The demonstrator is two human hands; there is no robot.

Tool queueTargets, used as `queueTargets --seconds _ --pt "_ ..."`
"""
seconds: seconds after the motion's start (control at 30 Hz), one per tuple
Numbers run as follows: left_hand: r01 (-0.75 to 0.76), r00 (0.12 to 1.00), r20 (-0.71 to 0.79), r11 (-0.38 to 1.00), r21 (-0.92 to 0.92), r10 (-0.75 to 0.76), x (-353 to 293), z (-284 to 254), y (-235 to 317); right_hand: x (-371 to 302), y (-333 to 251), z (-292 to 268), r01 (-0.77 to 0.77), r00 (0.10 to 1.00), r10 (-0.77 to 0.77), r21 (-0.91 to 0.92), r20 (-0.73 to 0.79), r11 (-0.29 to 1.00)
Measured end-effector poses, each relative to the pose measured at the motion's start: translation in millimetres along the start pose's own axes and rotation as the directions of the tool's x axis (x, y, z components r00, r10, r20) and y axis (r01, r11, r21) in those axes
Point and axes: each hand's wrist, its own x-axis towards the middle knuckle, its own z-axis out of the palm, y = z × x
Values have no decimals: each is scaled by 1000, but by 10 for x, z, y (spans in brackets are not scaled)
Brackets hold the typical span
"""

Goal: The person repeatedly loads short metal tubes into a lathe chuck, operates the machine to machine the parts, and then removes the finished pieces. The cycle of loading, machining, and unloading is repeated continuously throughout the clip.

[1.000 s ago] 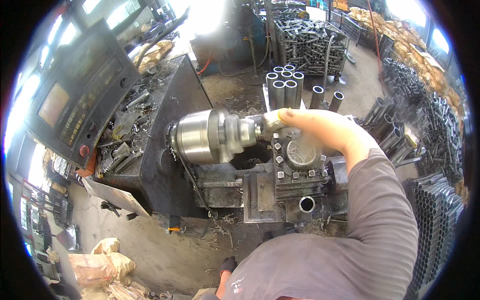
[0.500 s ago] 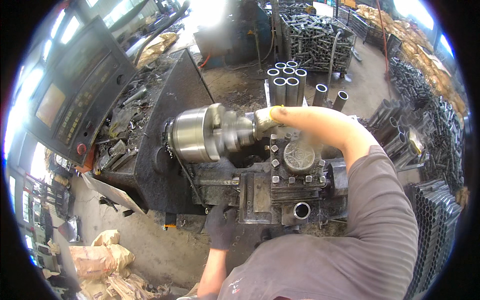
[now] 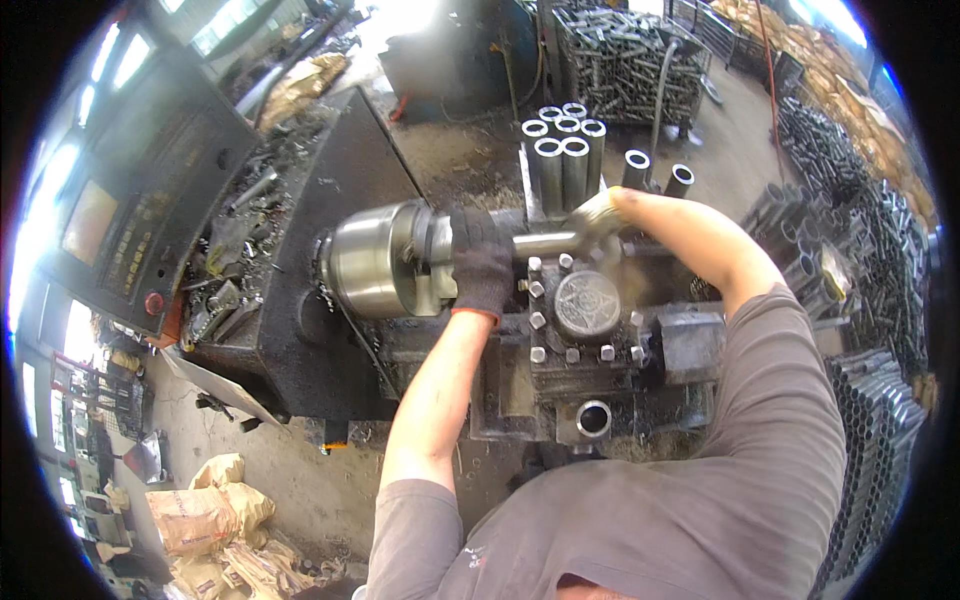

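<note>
My left hand [image 3: 482, 262], in a dark glove, is wrapped over a steel tube [image 3: 543, 243] just in front of the lathe chuck [image 3: 378, 262]. Its fingers curl over the far side, so their tips are hidden. My right hand [image 3: 598, 222], in a pale glove and blurred by motion, closes on the same tube farther right. Between the hands a short shiny length of the tube shows, lying roughly level. Next to my left hand are the chuck's stepped jaws [image 3: 432, 255]. Below the tube stands the bolted tool post [image 3: 588, 305].
Several upright steel tubes [image 3: 575, 170] stand behind the lathe. A control panel [image 3: 140, 210] and a chip-littered top [image 3: 235, 240] are at left. Stacked tubes [image 3: 870, 430] fill the right. A wire bin [image 3: 635, 70] of metal parts stands behind; paper sacks [image 3: 215, 510] lie lower left.
My left hand has risen from the front of the lathe bed to the tube by the chuck. My right hand has moved right, away from the chuck, and a length of tube now shows.
</note>
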Motion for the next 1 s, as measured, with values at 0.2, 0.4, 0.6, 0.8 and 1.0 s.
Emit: queueTargets --seconds 0.2,0.4,0.6,0.8,1.0 --pt "-67 974 -225 929 -363 -18 -504 -535 -194 -310 -1224 366 -883 386 916 244 -112 402" --pt "246 960 229 98 -964 -163 -1912 -1550 205 -352 -1580 -136 -952 20 985 298 -171 71" --pt "475 800 519 212 -854 302 -1801 -1355 1134 -110 -2093 -1571 -794 255 782 338 -569 505" --pt "654 727 614 -38 -755 306 -1407 -1897 649 803 -3098 -2382 -624 762 420 -385 -493 680" --pt "586 805 561 -112 -803 194 -729 -2056 -96 594 -2457 -2200 -641 701 547 -67 -457 765"
